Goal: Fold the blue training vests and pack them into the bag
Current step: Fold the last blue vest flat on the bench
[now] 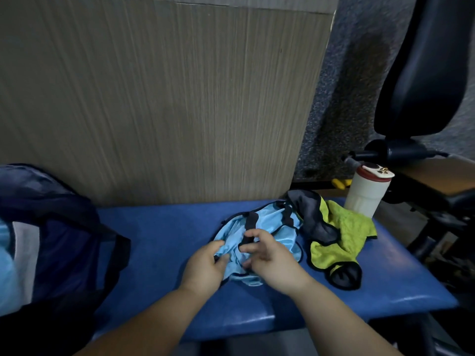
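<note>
A crumpled light-blue training vest (270, 222) with black trim lies on the blue padded bench (159, 242). My left hand (204, 265) pinches its near left edge between thumb and fingers. My right hand (267, 255) rests on the vest's near side, fingers curled around a black strap. A dark blue bag (59, 237) stands at the left end of the bench, open toward me, with light-blue fabric (7, 265) showing inside at the far left.
A lime-green and grey vest (344, 237) lies bunched right of the blue one. A white bottle with a red lid (365, 191) stands at the bench's back right corner. A wood-grain panel (167, 98) rises behind. Black gym equipment (424, 73) stands at right.
</note>
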Tool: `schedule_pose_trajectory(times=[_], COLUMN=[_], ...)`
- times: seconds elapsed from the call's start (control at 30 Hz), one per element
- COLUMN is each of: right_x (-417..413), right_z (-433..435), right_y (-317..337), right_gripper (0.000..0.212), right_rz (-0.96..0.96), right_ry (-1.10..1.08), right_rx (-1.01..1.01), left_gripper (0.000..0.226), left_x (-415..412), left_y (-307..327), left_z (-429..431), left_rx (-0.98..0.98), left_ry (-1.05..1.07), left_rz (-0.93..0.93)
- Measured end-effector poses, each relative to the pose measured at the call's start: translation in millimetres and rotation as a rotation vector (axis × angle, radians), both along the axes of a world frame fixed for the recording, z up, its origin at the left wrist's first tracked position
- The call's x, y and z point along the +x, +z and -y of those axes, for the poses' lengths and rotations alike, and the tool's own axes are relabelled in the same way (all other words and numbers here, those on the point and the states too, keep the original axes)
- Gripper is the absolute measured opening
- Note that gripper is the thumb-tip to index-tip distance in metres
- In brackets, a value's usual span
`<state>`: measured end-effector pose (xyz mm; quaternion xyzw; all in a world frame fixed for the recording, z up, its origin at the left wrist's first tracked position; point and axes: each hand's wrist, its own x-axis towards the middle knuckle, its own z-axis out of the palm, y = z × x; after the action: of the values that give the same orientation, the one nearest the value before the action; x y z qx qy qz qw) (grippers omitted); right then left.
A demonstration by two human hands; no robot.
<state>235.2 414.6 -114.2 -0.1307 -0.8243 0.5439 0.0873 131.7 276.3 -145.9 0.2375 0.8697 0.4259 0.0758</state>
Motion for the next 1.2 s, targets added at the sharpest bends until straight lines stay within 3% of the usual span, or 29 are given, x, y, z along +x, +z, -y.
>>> schedule_pose_trajectory(times=[0.1,0.23,0.33,0.4,0.47,0.53,0.6,0.7,0.73,0.83,0.87,0.93,1.03,1.2], right_x=[1.6,0.9,0.2,-0.6,-3.5,-7.9,-11.9,-13.8,-13.0,-7.2,-5.5,-2.7,-2.1,-1.5], right_z=[-9.5,-24.2,-25.4,-22.1,-17.0,-11.9,-7.3,-0.5,1.7,4.3,3.6,0.8,-7.7,-8.7], right_y=[3.7,-5.9,-12.0,-14.4,-16.6,-18.5,-20.4,-19.5,-17.9,-12.5,-11.7,-9.5,-7.6,-9.9], right_gripper=[0.043,0.045,0.051,0.053,0.052,0.039,0.023,0.014,0.012,0.02,0.021,0.023,0.038,0.099], right_rz=[-0.041,0.046,0.137,0.209,0.255,0.215,0.139,0.103,0.104,0.101,0.088,0.041,-0.017,0.169], right_ry=[-0.181,-0.329,-0.242,-0.111,-0.014,0.03,0.048,0.065,0.083,0.125,0.107,0.006,-0.164,-0.028], right_rx=[0.25,0.55,0.605,0.658,0.731,0.753,0.723,0.58,0.519,0.342,0.303,0.277,0.455,0.508], left_gripper=[0.021,0.025,0.04,0.054,0.06,0.06,0.077,0.093,0.086,0.025,0.017,0.01,0.007,0.014], left_x=[-8.3,-32.3,-44.6,-40.4,-28.8,-16.0,-5.9,-7.8,-10.1,-20.5,-21.7,-20.3,-16.3,-6.3], left_y=[5.5,14.0,25.4,28.6,25.0,18.8,10.7,-4.7,-6.4,-5.0,-2.4,3.8,19.9,58.4], left_z=[14.3,41.8,56.5,59.0,57.2,53.0,49.3,50.3,52.5,62.3,65.8,70.0,73.5,77.4], left_rx=[-0.009,-0.133,-0.295,-0.297,-0.172,-0.119,-0.263,-0.471,-0.455,-0.306,-0.269,-0.145,0.146,0.39], left_ry=[0.104,0.253,0.336,0.354,0.238,-0.024,-0.224,-0.264,-0.233,-0.153,-0.124,-0.036,0.06,-0.048], left_rz=[-0.057,-0.128,-0.169,-0.259,-0.41,-0.454,-0.394,-0.35,-0.344,-0.345,-0.339,-0.224,0.053,0.34])
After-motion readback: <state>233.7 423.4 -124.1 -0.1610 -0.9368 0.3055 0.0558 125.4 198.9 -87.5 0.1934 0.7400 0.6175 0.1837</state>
